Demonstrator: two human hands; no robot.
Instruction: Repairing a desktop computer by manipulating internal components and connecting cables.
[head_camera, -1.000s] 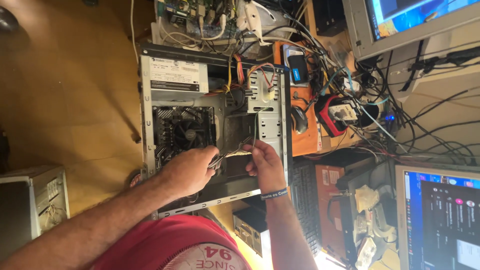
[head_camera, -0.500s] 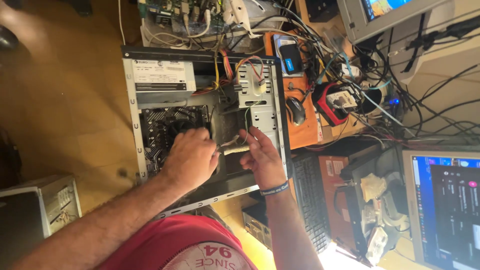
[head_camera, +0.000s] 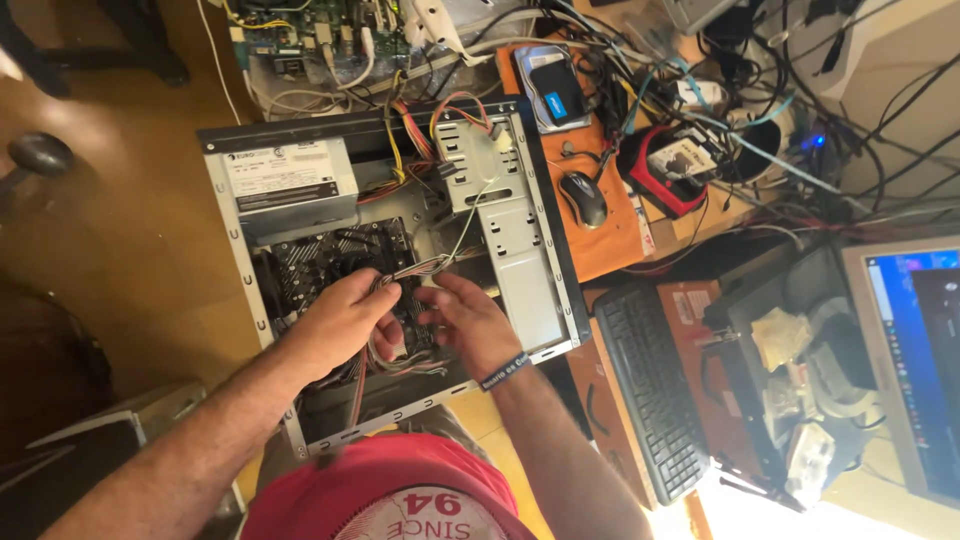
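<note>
Item: open computer case, lying on its side at centre frame, side panel off.

Left hand: at centre, over the circuit board; fingers curled shut around a bundle of thin wires running up and right toward the drive cage.

Right hand: just beside the left, lower centre; fingers partly open, tips touching the loose wire ends near the board. Whether it pinched a plug could not be told.

Step in hand, as judged: sorting and leading the small case wires toward their pins on the board. The next move would call for singling out one plug and lining it up squarely over its pins.

Surroundings: power supply, upper left of the case; mouse on an orange surface, upper centre; keyboard, lower right; monitor, right edge.
</note>
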